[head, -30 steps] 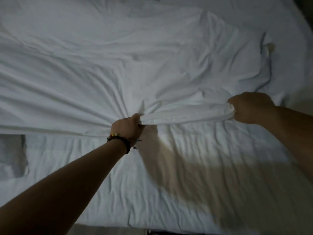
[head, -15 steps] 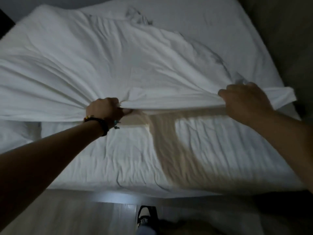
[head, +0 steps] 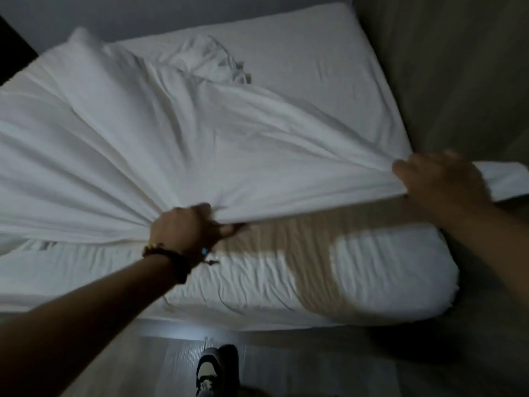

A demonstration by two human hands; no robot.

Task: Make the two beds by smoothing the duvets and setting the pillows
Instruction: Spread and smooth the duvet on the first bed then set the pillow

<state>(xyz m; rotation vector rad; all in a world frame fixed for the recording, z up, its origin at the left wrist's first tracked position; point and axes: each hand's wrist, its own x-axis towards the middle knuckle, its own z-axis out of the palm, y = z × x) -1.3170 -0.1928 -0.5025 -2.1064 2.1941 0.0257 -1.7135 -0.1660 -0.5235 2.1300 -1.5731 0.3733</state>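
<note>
Duvet: the white duvet (head: 177, 144) lies crumpled across the bed, its near edge lifted off the mattress and stretched between both hands; folds fan out from the grip toward 10 and 11 o'clock, and a bunched corner sits up at 12 o'clock.
Left hand: the left hand (head: 186, 229) is at about 7 o'clock from the duvet's middle, fingers curled tight round a gathered bunch of the edge, thumb beneath the cloth.
Right hand: the right hand (head: 440, 179) is at 3 o'clock, fingers bent over the top of the edge and pinching it near the corner; the thumb is hidden, so how it lies cannot be told.
Mattress: the mattress (head: 372, 270), under a wrinkled white sheet, shows bare below the raised edge, with the shadow of the arms across it.
Wristband: a dark beaded wristband (head: 169, 259) circles the left wrist.
Floor: pale floor (head: 143, 368) at 6 o'clock, where a shoe (head: 211, 368) stands just beside the bed's foot.
</note>
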